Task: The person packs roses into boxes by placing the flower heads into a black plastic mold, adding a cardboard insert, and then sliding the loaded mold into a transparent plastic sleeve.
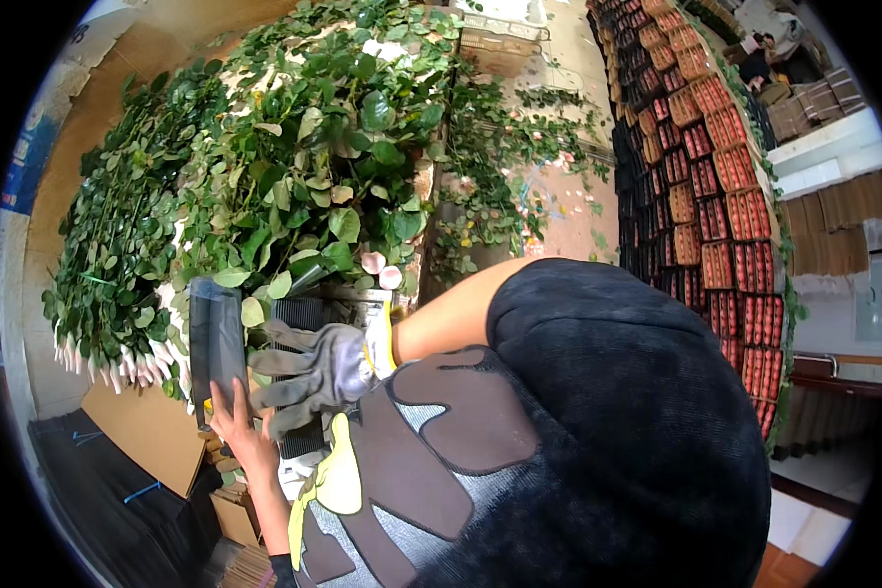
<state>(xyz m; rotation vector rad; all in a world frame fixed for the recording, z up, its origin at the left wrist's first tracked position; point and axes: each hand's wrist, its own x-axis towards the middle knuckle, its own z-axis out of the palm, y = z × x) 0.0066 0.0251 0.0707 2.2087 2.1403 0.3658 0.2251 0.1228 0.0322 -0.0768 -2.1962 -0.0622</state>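
My bare left hand (246, 430) has its fingers on the lower end of a long black tray-like piece (217, 334), glossy and with raised edges. My right hand (312, 375), in a grey work glove with a white and yellow cuff, has its fingers apart and holds nothing visible. It lies over a black corrugated sheet (298, 312), partly hidden beneath it. Whether the glove presses on the sheet, I cannot tell. Just beyond both hands is a big heap of leafy rose stems (301, 169). Two pale pink petals (389, 277) lie at the heap's near edge.
More stems with pale tips (121, 364) lie at the left. Below them are a brown cardboard sheet (147, 434) and a black stack (103, 485) with blue ties. Cut foliage (485, 198) litters the floor. Rows of boxes with pink-red contents (705, 176) run along the right.
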